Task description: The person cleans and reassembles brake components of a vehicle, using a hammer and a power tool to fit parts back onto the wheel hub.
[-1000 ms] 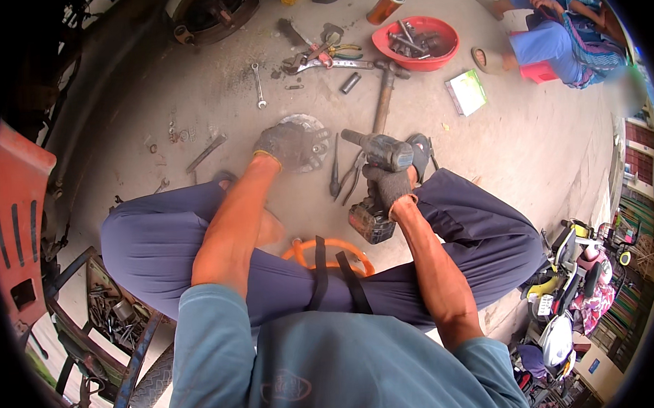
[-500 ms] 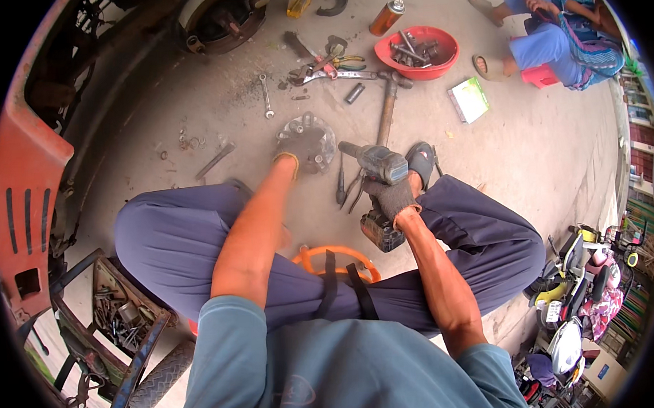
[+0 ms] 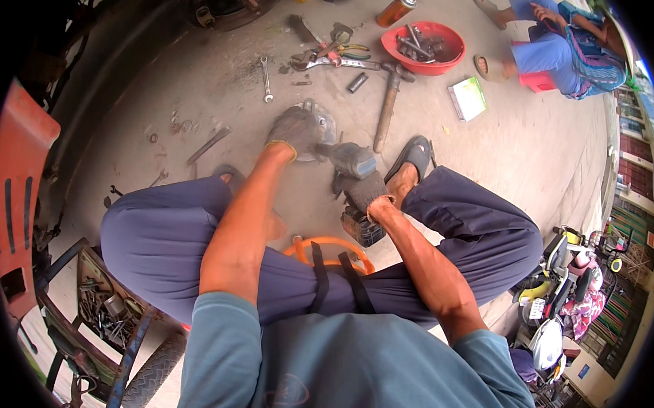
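My left hand (image 3: 296, 128), in a dark grey work glove, lies over the left part of a round metal plate (image 3: 326, 124) with raised bosses around its rim. Its fingers are smeared by motion, so their grip does not show. A cordless impact wrench (image 3: 356, 161) is in my right hand (image 3: 366, 189), also gloved, with the fingers wrapped around the handle. The tool's nose points left toward the plate's lower right edge; blur hides whether they touch. Below my right hand hangs the tool's black battery (image 3: 362, 228).
Beyond the plate lie a hammer (image 3: 388, 106), a combination wrench (image 3: 265, 80), and pliers (image 3: 353, 53). Farther right are a red bowl (image 3: 427, 70) of metal parts, a spray can (image 3: 396, 10), a small box (image 3: 468, 99) and a seated person (image 3: 564, 44). An orange ring (image 3: 358, 251) sits between my legs.
My right hand has brought the impact wrench left and slightly down, closer to the round plate. My left glove now shows more distinctly over the plate. The whole view has shifted slightly.
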### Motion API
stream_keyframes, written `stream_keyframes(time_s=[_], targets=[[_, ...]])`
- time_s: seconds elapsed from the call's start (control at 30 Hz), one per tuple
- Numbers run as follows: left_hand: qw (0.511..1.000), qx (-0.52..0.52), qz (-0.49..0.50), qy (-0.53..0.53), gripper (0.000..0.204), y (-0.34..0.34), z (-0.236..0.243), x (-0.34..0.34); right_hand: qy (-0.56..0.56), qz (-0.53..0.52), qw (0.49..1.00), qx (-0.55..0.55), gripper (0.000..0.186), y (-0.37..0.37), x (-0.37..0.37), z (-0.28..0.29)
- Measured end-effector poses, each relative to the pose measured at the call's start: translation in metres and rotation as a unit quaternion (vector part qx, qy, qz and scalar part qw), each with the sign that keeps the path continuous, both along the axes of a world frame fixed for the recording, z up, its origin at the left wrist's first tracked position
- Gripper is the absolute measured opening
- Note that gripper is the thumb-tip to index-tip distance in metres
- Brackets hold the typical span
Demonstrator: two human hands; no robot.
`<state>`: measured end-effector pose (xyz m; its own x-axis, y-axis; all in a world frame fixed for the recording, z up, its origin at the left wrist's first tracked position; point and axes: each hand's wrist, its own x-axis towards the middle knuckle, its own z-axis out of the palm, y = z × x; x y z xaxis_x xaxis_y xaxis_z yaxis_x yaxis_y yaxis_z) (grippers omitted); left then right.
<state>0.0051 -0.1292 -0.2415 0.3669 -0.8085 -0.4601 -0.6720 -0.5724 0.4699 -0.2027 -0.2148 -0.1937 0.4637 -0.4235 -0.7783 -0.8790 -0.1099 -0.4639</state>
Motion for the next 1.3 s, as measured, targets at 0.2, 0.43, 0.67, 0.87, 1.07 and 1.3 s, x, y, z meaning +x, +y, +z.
stream_keyframes(time_s=[0.2, 0.43, 0.67, 0.87, 1.07, 1.3], targets=[[0.999, -0.022, -0.036, -0.033, 0.04, -0.001, -0.017, 0.004, 0.003, 0.187, 0.977, -0.103, 0.03, 0.0, 0.005, -0.022], [0.995, -0.086, 0.014, -0.044, 0.035, 0.009, -0.058, 0.004, 0.078, 0.439, 0.87, -0.209, 0.028, -0.023, 0.064, 0.043], [0.998, 0.003, -0.033, -0.05, 0.034, -0.006, -0.053, 0.006, 0.086, 0.476, 0.852, -0.201, 0.031, -0.038, 0.047, -0.001], [0.994, -0.017, -0.079, -0.078, 0.037, -0.015, -0.039, 0.008, -0.107, 0.34, 0.897, -0.26, 0.028, -0.039, -0.005, -0.071], [0.986, 0.011, -0.135, -0.099, 0.046, -0.01, -0.037, 0.012, -0.028, 0.203, 0.954, -0.219, 0.03, -0.007, 0.005, -0.037], [0.998, 0.015, 0.021, -0.057, 0.038, -0.018, -0.046, 0.013, -0.082, 0.124, 0.986, -0.08, 0.032, -0.024, 0.005, 0.034]])
